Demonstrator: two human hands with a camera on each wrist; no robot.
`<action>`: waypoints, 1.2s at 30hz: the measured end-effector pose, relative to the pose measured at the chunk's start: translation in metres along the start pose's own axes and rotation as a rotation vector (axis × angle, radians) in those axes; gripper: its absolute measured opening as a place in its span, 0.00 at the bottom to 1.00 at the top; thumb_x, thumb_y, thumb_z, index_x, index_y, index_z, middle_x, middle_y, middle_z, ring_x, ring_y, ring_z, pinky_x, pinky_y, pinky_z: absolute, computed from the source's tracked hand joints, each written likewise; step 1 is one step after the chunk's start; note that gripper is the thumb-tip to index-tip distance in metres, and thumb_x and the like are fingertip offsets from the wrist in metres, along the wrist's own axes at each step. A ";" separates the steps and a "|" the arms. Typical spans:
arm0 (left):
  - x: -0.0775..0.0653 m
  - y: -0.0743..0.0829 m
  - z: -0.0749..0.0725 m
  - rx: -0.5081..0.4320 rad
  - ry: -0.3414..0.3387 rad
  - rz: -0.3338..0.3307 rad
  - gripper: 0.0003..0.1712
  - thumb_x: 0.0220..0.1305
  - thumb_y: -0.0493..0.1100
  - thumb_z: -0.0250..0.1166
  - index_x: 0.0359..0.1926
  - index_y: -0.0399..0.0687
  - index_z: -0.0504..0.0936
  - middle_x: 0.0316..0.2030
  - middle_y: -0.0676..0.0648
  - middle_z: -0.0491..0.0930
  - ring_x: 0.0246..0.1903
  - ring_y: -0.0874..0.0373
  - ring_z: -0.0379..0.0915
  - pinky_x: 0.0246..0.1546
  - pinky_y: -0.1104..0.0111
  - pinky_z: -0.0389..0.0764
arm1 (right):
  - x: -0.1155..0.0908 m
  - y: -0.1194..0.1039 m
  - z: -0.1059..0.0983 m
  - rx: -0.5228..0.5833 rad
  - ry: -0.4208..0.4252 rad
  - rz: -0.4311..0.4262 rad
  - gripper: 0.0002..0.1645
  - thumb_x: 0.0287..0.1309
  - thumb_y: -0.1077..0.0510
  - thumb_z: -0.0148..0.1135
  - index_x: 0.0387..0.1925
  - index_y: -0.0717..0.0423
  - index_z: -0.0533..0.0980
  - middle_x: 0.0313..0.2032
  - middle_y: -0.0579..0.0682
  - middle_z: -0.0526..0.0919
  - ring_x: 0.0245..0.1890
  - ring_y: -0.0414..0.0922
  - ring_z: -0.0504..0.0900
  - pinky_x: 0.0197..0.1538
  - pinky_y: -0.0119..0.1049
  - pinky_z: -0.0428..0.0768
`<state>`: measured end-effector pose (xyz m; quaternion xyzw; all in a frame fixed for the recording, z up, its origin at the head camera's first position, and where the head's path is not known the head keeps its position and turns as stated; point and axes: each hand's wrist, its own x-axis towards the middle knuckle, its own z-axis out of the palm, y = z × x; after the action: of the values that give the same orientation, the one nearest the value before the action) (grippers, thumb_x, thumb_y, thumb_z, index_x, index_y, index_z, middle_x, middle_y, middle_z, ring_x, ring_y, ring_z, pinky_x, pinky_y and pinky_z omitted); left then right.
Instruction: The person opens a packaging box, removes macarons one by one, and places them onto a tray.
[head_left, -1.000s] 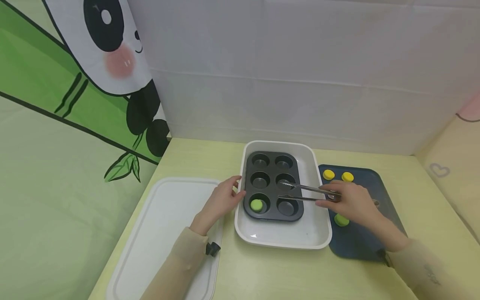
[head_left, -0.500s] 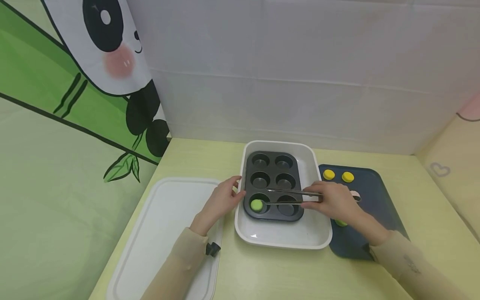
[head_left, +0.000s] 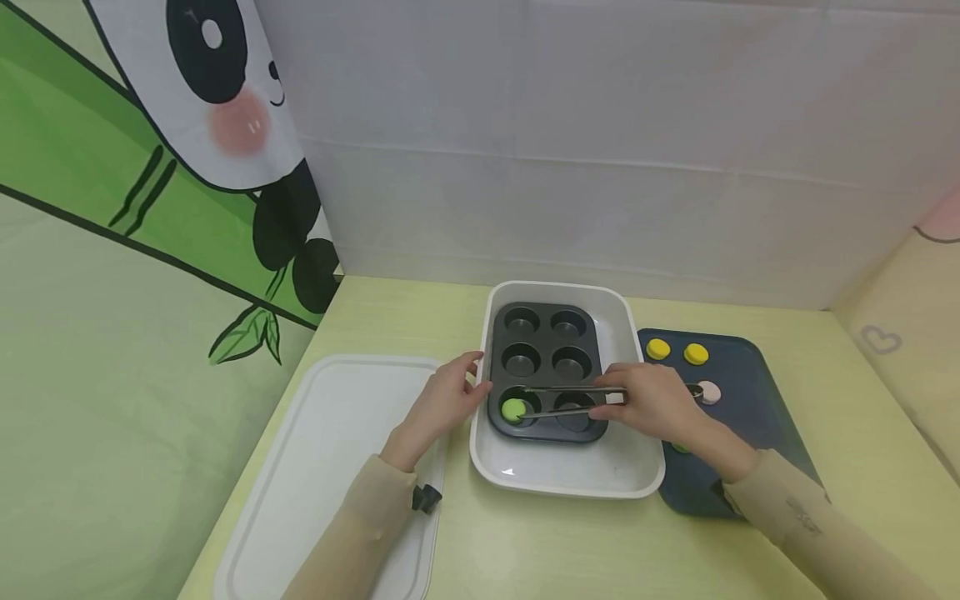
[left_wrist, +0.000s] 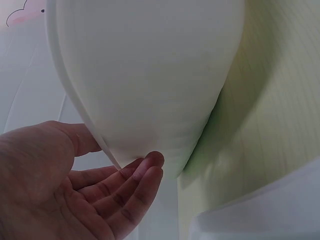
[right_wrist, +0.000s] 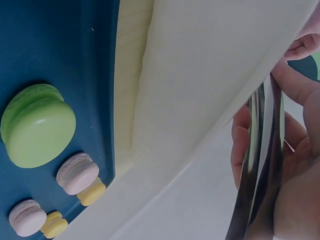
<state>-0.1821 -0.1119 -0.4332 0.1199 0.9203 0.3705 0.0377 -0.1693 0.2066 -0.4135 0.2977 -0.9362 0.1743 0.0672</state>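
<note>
My left hand (head_left: 448, 396) holds the left rim of a deep white tray (head_left: 566, 477), thumb over the rim and fingers against the outer wall in the left wrist view. Inside this tray lies a dark muffin pan (head_left: 545, 340). A green macaron (head_left: 512, 409) sits in its front left cup. My right hand (head_left: 652, 402) grips metal tongs (head_left: 562, 411) above the pan's front row. The tong tips reach into that cup beside the macaron; whether they touch or pinch it I cannot tell. The right wrist view shows the tongs (right_wrist: 262, 155) between thumb and fingers.
Right of the white tray lies a navy tray (head_left: 757, 442) with yellow macarons (head_left: 696, 354), pink macarons (right_wrist: 78, 174) and a green macaron (right_wrist: 40, 127). A flat white board (head_left: 322, 483) lies at the left, under my left forearm. A pale curtain (head_left: 570, 158) hangs behind the table.
My right hand has moved left with the tongs, bringing their tips from the right column of cups to the green macaron in the front left cup. My left hand stays on the rim.
</note>
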 end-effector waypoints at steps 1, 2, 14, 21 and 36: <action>0.000 0.000 0.000 -0.001 0.001 0.001 0.32 0.68 0.43 0.65 0.69 0.38 0.68 0.51 0.41 0.78 0.33 0.59 0.77 0.31 0.66 0.79 | 0.001 -0.001 0.000 -0.006 -0.001 -0.007 0.22 0.44 0.45 0.80 0.41 0.49 0.88 0.33 0.42 0.85 0.22 0.32 0.72 0.23 0.31 0.69; 0.000 0.000 0.000 0.001 0.002 0.001 0.32 0.68 0.43 0.65 0.69 0.38 0.68 0.51 0.41 0.78 0.33 0.59 0.77 0.31 0.67 0.79 | 0.002 -0.001 -0.001 -0.012 -0.004 -0.011 0.22 0.45 0.45 0.80 0.41 0.49 0.88 0.33 0.42 0.85 0.23 0.32 0.72 0.24 0.31 0.69; 0.001 0.002 0.001 0.013 -0.003 0.007 0.32 0.69 0.43 0.65 0.69 0.38 0.68 0.52 0.41 0.79 0.33 0.60 0.77 0.30 0.67 0.78 | 0.009 -0.006 0.004 -0.028 -0.036 -0.027 0.22 0.44 0.46 0.80 0.41 0.51 0.88 0.34 0.43 0.86 0.25 0.35 0.77 0.24 0.32 0.70; 0.000 0.001 0.002 0.011 0.002 -0.001 0.32 0.69 0.44 0.65 0.69 0.39 0.68 0.52 0.42 0.79 0.32 0.60 0.76 0.30 0.67 0.78 | 0.014 -0.008 0.008 -0.034 -0.065 -0.039 0.21 0.45 0.45 0.80 0.40 0.50 0.88 0.32 0.42 0.84 0.23 0.33 0.72 0.24 0.31 0.69; 0.000 0.004 0.000 0.005 -0.007 -0.004 0.32 0.69 0.43 0.65 0.70 0.38 0.67 0.52 0.41 0.78 0.32 0.60 0.77 0.30 0.67 0.78 | 0.014 -0.010 0.013 -0.052 -0.056 -0.029 0.20 0.47 0.45 0.79 0.39 0.51 0.88 0.31 0.43 0.84 0.24 0.34 0.74 0.24 0.32 0.70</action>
<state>-0.1813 -0.1088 -0.4304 0.1196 0.9212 0.3679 0.0413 -0.1751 0.1866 -0.4190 0.3140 -0.9376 0.1405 0.0511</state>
